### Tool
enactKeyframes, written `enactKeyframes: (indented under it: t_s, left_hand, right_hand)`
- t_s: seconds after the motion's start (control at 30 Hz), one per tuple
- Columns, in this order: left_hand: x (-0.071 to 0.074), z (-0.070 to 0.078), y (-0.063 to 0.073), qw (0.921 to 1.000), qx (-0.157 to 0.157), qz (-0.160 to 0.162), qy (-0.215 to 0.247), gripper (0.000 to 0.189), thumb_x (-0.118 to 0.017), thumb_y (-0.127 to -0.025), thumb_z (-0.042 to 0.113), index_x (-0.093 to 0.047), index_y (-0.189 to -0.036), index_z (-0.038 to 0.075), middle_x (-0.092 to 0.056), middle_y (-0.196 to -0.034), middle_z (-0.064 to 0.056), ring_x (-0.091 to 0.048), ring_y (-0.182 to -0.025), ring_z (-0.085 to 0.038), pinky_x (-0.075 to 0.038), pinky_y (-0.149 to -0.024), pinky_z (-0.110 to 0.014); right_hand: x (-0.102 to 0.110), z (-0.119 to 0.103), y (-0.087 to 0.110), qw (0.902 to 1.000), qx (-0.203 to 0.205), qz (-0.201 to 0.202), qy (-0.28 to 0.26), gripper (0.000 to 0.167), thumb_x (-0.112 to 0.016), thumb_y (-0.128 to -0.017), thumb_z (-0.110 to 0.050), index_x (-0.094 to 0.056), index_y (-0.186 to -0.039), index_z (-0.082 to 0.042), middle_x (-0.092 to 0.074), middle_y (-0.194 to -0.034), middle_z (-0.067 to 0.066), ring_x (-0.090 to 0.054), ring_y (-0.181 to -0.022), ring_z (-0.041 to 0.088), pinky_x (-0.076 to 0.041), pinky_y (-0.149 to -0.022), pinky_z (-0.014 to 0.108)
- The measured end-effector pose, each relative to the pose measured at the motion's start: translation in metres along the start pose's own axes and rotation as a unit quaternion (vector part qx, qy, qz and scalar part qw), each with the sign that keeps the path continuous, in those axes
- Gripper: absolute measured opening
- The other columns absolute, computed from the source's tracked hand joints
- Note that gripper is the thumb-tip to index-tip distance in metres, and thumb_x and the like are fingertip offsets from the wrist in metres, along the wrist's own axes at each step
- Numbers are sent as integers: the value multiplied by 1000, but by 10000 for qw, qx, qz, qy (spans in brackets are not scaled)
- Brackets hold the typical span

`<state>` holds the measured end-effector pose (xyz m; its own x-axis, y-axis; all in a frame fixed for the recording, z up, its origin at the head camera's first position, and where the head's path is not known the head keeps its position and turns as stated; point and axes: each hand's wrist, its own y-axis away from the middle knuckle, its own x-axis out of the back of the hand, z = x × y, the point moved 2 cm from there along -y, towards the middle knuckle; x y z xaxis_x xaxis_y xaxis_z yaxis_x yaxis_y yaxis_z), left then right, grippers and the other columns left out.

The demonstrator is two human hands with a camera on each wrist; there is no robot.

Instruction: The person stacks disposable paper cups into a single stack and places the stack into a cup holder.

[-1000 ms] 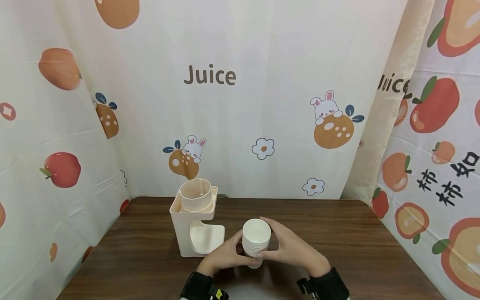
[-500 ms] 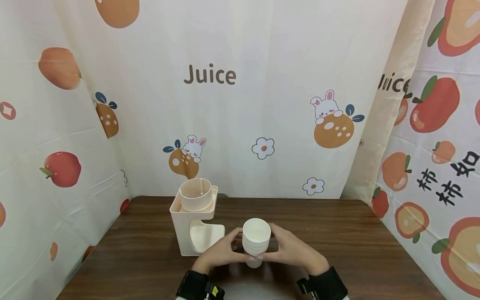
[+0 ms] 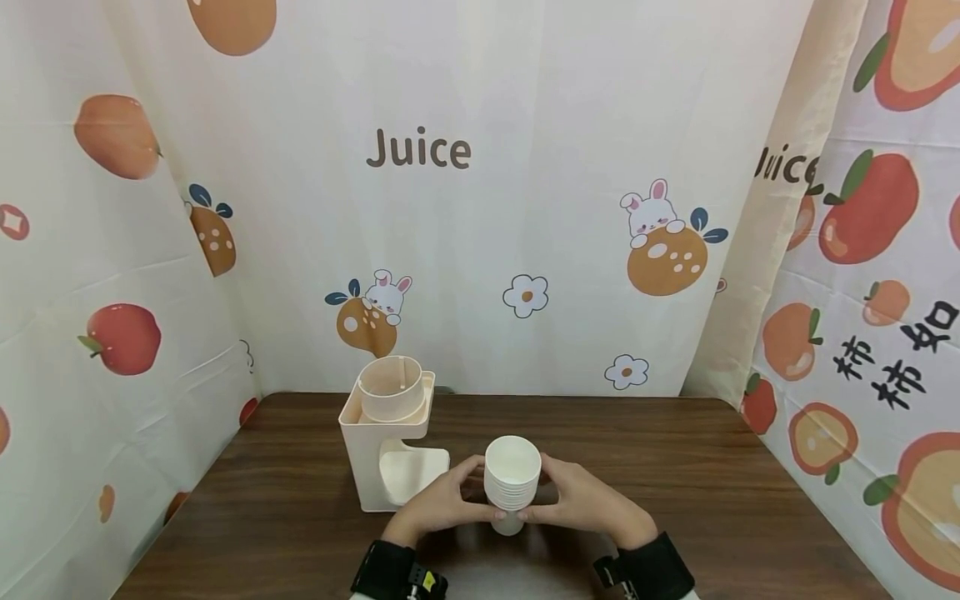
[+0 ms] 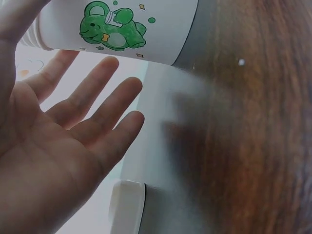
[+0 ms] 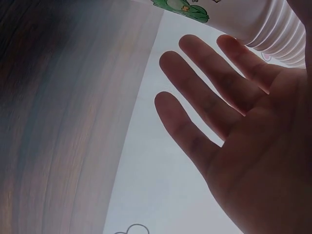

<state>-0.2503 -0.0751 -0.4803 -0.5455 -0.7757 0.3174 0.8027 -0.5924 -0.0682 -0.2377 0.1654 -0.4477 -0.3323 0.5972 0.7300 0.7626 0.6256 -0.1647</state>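
Observation:
A stack of white paper cups (image 3: 512,468) stands upright on the wooden table, several rims showing below the top one. At its left side is my left hand (image 3: 441,505), thumb at the front low down and index finger at the side, holding the stack between them. My right hand (image 3: 583,502) holds it the same way from the right. In the left wrist view, the lowest cup (image 4: 117,29) bears a green bear print, and the other fingers (image 4: 117,105) spread apart below it. The right wrist view shows the ridged cup rims (image 5: 282,34) above spread fingers (image 5: 204,102).
Left of the stack stands a cream dispenser-like holder (image 3: 360,467) with a round open cylinder (image 3: 391,400) on top and a low shelf (image 3: 423,473) reaching toward my left hand. A fruit-printed curtain (image 3: 465,217) hangs behind the dark wooden table (image 3: 637,450).
My left hand has shifted slightly left and its wrist lies farther from the stack. My right fingers have slid a little lower. The stack stays in place.

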Motion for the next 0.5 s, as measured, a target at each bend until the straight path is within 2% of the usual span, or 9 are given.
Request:
enactKeyframes:
  t_s: [0.3, 0.5]
  left_hand:
    - [1, 1, 0, 10000, -71, -18, -65, 59, -81, -86, 32, -52, -137, 23, -62, -127, 4, -56, -122, -23, -46, -99, -49]
    - [2, 2, -2, 9992, -219, -126, 306, 60, -79, -89, 27, -49, -141, 21, -62, -128, 1, -57, -122, -22, -45, -101, -44]
  right_hand:
    - [0, 1, 1, 9996, -216, -127, -125, 78, -77, -88, -45, -42, -147, -9, -64, -126, 0, -64, -106, 18, -54, -88, 46]
    - [1, -1, 1, 9991, -259, -132, -317, 77, -76, -90, -44, -40, -148, -9, -64, -126, 2, -64, -105, 18, -55, -85, 43]
